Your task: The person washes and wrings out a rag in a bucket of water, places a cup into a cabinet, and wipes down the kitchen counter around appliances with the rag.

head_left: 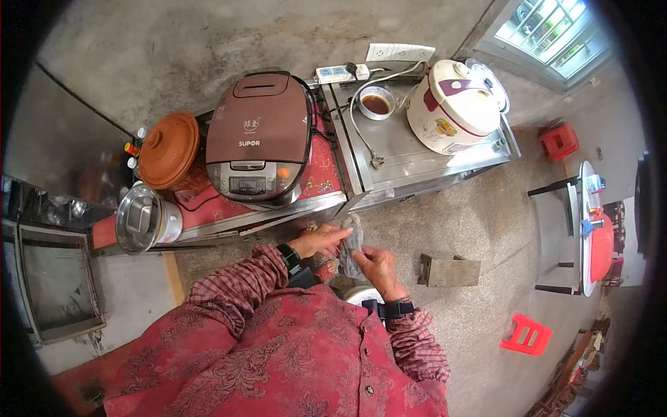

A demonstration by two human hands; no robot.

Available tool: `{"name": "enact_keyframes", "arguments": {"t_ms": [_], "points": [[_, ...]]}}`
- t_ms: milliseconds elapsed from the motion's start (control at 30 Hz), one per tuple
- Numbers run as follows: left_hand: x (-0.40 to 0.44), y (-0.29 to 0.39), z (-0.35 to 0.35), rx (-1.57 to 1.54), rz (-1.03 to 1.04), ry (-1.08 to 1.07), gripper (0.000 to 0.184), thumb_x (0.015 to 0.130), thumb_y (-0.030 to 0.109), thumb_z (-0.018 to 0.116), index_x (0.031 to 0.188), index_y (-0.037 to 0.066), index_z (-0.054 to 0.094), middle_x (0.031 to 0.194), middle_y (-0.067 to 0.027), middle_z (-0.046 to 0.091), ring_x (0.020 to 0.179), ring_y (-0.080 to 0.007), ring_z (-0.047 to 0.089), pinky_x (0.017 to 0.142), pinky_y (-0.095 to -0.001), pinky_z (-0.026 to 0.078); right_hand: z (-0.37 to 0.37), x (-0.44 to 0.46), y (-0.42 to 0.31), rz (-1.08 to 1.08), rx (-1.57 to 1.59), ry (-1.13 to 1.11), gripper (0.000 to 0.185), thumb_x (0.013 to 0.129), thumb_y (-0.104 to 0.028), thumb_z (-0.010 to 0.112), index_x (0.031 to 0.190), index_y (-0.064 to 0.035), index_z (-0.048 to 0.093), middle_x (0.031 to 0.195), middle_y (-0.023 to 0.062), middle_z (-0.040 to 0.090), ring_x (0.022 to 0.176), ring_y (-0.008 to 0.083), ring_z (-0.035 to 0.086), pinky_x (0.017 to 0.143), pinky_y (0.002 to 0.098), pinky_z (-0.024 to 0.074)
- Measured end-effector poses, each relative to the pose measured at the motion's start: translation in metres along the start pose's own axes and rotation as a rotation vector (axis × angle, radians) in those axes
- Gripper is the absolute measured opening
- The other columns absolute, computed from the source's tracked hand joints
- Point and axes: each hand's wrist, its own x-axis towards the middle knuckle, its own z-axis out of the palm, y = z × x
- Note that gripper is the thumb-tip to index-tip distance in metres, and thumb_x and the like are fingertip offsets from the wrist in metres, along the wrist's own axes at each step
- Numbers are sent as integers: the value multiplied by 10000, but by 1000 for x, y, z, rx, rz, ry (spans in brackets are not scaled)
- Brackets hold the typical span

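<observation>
A crumpled grey cloth [353, 244] hangs between my two hands, in front of my body and over the floor. My right hand [379, 270] pinches its right side with thumb and fingers. From the other side, my left hand [321, 241] grips the cloth's left edge, its index finger lying along it. Part of the left fingers is hidden by the cloth. A white round rim [363, 295] shows just below the cloth, mostly covered by my right wrist and shirt.
A brown rice cooker [258, 139], a clay pot [169, 151] and a metal basin [139, 219] stand on the red counter. On the steel counter [396, 170] are a white cooker [455, 108] and a bowl of brown liquid [376, 103]. A wooden stool [450, 271] stands on the floor.
</observation>
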Motion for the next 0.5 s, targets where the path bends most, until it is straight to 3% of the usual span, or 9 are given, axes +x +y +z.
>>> {"name": "enact_keyframes", "arguments": {"t_ms": [33,100,233,300,333,400,433,467,500], "points": [[-4,3,1,-2,-3,2,513,849,514,493,1027,41,580,996,-85,573,816,-174,585,695,-295,483,3,5,2,-2,-85,-20,246,792,-217,636,870,16,632,601,58,544,595,63,464,528,271,410],[-10,9,3,-16,43,-10,519,848,489,506,1126,53,548,1183,-90,463,971,-149,509,776,-289,450,8,12,1,-2,-168,-42,251,785,-223,643,869,13,634,593,73,539,583,73,469,524,278,414],[-1,3,-7,-46,90,-93,479,840,416,535,1183,82,527,1259,-76,381,1015,-138,451,793,-278,420,9,21,-13,-21,-140,-52,286,769,-235,656,889,23,630,617,99,566,602,92,507,560,291,438],[13,-1,-10,-83,62,140,418,811,340,572,1147,92,558,1259,-66,376,985,-142,458,752,-256,413,11,26,-25,31,-131,-90,300,765,-237,660,903,28,629,634,117,575,620,98,530,579,293,448],[12,2,-14,-85,55,138,418,811,340,572,1147,92,558,1259,-66,376,985,-142,458,752,-256,413,12,29,-29,47,-95,-96,321,772,-236,656,934,38,622,665,111,591,646,104,547,595,286,453],[10,12,-22,42,140,175,399,773,283,597,1108,68,572,1163,-47,463,933,-118,475,722,-232,403,21,37,-24,70,-58,-100,343,779,-236,652,966,48,615,695,105,607,671,109,563,611,279,457],[18,19,-28,-43,169,146,362,752,218,582,1073,53,575,993,-24,560,847,-97,506,682,-213,400,30,44,-14,25,34,-65,352,794,-228,641,999,55,605,733,96,618,689,118,573,617,272,460],[22,21,-31,-46,163,142,362,752,218,582,1073,53,575,993,-24,560,847,-97,506,682,-213,400,35,48,-3,-21,126,-29,362,808,-220,630,1032,61,594,770,87,629,708,126,583,624,266,463],[19,31,-31,-148,172,231,304,723,154,573,1003,36,578,892,-12,554,799,-101,495,671,-230,392,35,49,-5,-14,126,-28,362,808,-220,630,1032,61,594,770,87,629,708,126,583,624,266,463]]}}
